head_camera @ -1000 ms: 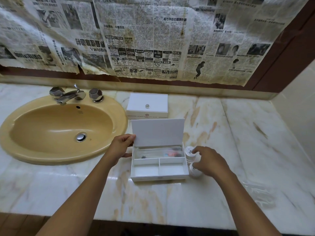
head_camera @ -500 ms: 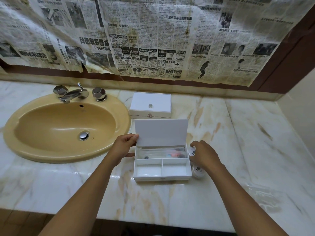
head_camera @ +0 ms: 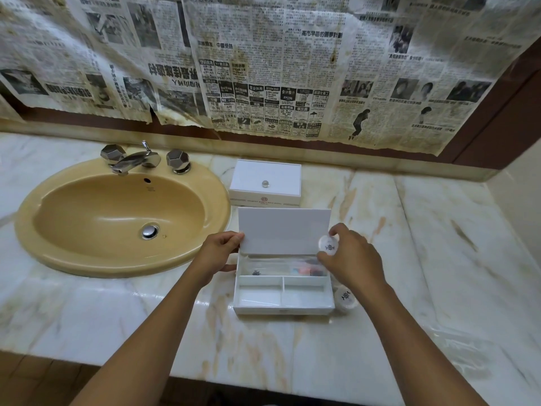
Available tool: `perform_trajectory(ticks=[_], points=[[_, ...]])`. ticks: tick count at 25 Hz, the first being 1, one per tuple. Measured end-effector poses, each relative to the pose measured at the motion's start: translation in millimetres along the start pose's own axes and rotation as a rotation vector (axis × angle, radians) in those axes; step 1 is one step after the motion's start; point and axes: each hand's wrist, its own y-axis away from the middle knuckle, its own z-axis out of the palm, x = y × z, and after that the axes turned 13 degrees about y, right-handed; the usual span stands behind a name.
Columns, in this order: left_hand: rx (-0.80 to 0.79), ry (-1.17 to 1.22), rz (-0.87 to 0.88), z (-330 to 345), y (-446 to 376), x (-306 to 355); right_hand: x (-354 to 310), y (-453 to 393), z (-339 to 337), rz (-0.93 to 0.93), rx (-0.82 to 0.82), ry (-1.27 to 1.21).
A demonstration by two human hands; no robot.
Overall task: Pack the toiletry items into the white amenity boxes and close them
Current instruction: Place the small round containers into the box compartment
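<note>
An open white amenity box (head_camera: 283,308) stands on the marble counter, its lid (head_camera: 284,231) raised upright. Its long back compartment holds clear-wrapped toiletry items; the two front compartments look bare. My left hand (head_camera: 218,254) grips the lid's left edge and the box's left side. My right hand (head_camera: 352,257) pinches a small round white bottle (head_camera: 328,245) with a dark emblem, held above the box's right back corner. A second round white bottle (head_camera: 346,298) stands on the counter against the box's right side. A closed white amenity box (head_camera: 265,183) with a small knob sits behind.
A yellow sink (head_camera: 120,215) with a chrome faucet (head_camera: 135,160) fills the counter's left part. Crumpled clear plastic wrap (head_camera: 465,351) lies at the front right. Newspaper sheets cover the wall behind. The counter's front edge runs just below the open box.
My right hand has lifted one round bottle from beside the box up over its right back corner. My left hand stays on the lid. The other bottle stays on the counter.
</note>
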Motion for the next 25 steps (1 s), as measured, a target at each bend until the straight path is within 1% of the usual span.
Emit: perform_trajectory(ticks=[3,8,11,17,25], points=[[-0.005,0.005,0.000,-1,-1,-1,-36,18,-2,-0.146,-0.073,-0.005],[-0.005,-0.005,0.009,1,0,0,-80,33,27,-0.326,-0.246,0.098],[-0.001,-0.015,0.012,1,1,0,-90,32,43,-0.352,-0.297,0.134],[0.002,-0.010,0.006,0,1,0,-104,29,59,-0.343,-0.362,0.176],[0.009,0.009,0.004,1,6,1,-110,30,69,-0.362,-0.402,0.198]])
